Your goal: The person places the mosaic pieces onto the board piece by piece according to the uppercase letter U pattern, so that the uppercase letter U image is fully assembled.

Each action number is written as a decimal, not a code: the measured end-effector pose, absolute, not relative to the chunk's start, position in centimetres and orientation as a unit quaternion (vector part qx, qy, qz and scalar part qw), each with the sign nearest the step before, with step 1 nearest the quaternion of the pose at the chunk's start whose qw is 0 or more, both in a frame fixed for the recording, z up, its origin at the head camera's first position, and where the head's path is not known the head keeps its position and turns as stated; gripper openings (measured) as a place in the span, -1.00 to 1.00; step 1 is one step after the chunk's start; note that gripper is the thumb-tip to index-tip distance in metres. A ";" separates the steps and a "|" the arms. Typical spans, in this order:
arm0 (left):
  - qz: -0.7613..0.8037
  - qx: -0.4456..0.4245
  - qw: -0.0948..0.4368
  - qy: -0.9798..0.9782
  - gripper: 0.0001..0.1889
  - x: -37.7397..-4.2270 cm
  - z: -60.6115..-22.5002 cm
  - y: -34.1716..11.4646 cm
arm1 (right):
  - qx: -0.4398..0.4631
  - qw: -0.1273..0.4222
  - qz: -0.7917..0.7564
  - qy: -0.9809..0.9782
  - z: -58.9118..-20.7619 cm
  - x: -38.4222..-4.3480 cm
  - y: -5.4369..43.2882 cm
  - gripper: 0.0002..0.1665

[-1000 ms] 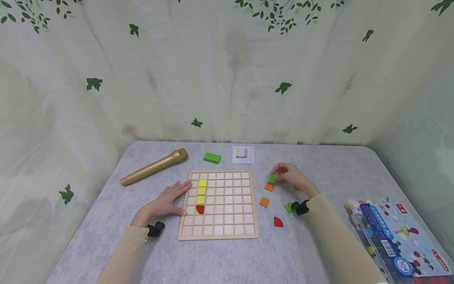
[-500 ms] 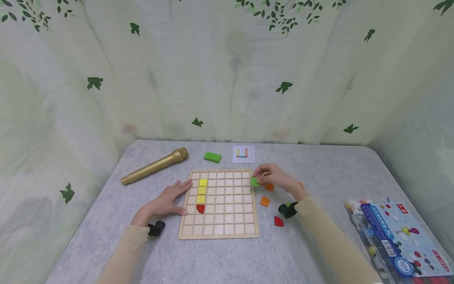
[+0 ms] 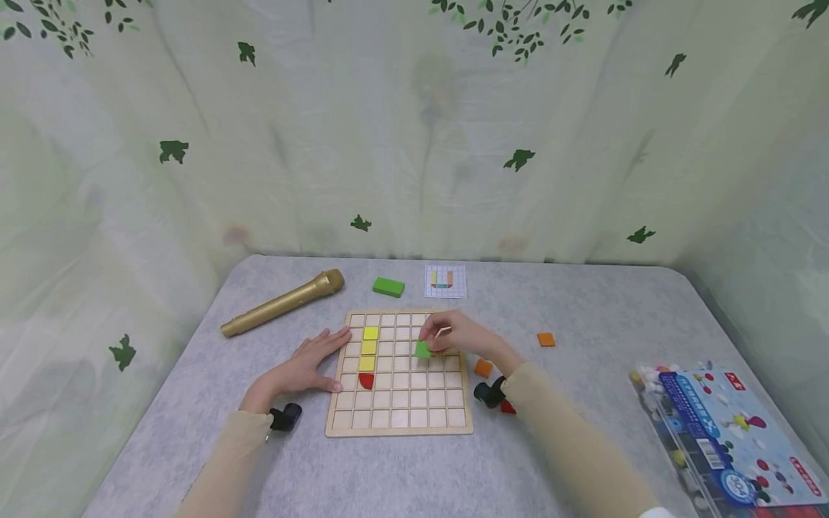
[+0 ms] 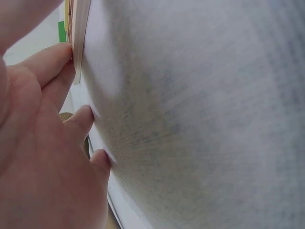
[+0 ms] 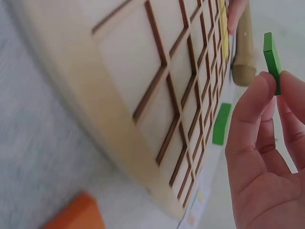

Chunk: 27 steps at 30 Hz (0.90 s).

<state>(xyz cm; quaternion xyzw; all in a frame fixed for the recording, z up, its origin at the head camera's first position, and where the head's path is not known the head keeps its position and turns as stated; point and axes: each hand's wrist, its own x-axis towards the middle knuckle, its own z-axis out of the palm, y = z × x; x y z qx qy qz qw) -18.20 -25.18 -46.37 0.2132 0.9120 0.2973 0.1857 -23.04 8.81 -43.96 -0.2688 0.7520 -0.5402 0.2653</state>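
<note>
Our right hand (image 3: 458, 334) pinches a green tile (image 3: 422, 350), raised over the board's (image 3: 399, 400) right half. We judge this the placing step; the next move calls for squaring and lowering it. Its face looks square, without a long axis, and juts beyond our grip; tilt is hard to tell. Our left hand (image 3: 309, 364) lies spread against the board's left edge.

The square green tile (image 3: 422, 350) is carried by the right grip (image 3: 463, 338) from beyond the right edge of the board (image 3: 399, 432) to over its cells, inward of that edge. An orange tile (image 3: 547, 339), well in from the table's (image 3: 622, 309) right edge, is now fully uncovered. The red quarter-round piece (image 3: 509, 408) is now partly hidden by the black wrist camera (image 3: 488, 393).
</note>
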 end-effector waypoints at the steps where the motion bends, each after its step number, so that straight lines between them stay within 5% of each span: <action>1: 0.298 0.213 0.186 0.912 0.06 -18.2 -46.4 -25.2 | -0.274 0.265 -0.537 0.752 -44.0 -22.9 8.4 -0.87; 13: 0.299 0.214 0.185 0.911 0.06 -18.1 -46.2 -25.2 | -0.269 0.305 -0.536 0.740 -44.7 -21.7 4.3 -0.85; 27: 0.299 0.214 0.183 0.912 0.06 -18.2 -46.3 -25.2 | -0.284 0.278 -0.468 0.789 -45.0 -21.1 1.8 -0.82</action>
